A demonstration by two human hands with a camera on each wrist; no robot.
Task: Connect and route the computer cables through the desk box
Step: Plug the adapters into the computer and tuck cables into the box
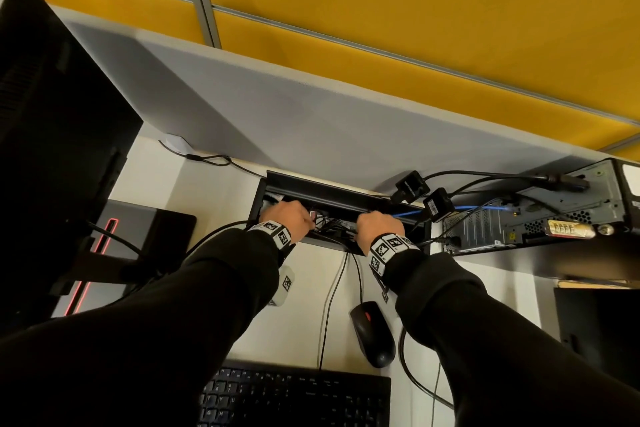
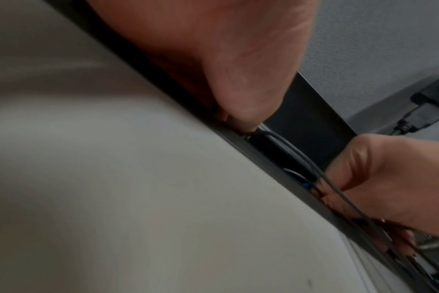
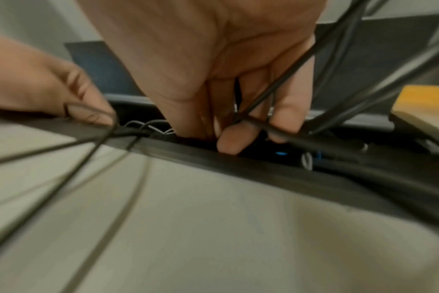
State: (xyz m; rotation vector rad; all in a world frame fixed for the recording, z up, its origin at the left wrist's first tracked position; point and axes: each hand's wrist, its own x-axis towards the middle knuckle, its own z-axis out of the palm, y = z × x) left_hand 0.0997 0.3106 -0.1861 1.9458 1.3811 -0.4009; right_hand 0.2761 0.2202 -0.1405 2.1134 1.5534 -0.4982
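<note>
Desk box [image 1: 332, 196]: black, rectangular, sunk into the white counter [image 1: 349, 284] against the grey partition; opening filled with tangled cables.
Left hand [image 1: 289, 218]: reached into the box's left part, fingers [image 2: 241, 121] curled down onto thin dark cables [image 2: 296, 158] at the front rim.
Right hand [image 1: 379, 225]: reached into the box's right part, fingers [image 3: 286, 117] and thumb pinching a black cable [image 3: 321, 144] just above the opening.
Blue cable [image 1: 467, 209]: ran from the box to the rear of the desktop computer [image 1: 554, 211] lying at right.
Two black adapters [image 1: 424, 196]: beside the box's right end.
Mouse [image 1: 374, 333] and keyboard [image 1: 294, 399]: nearer the person, their cords leading up to the box.
Monitor [image 1: 52, 135]: at left.
</note>
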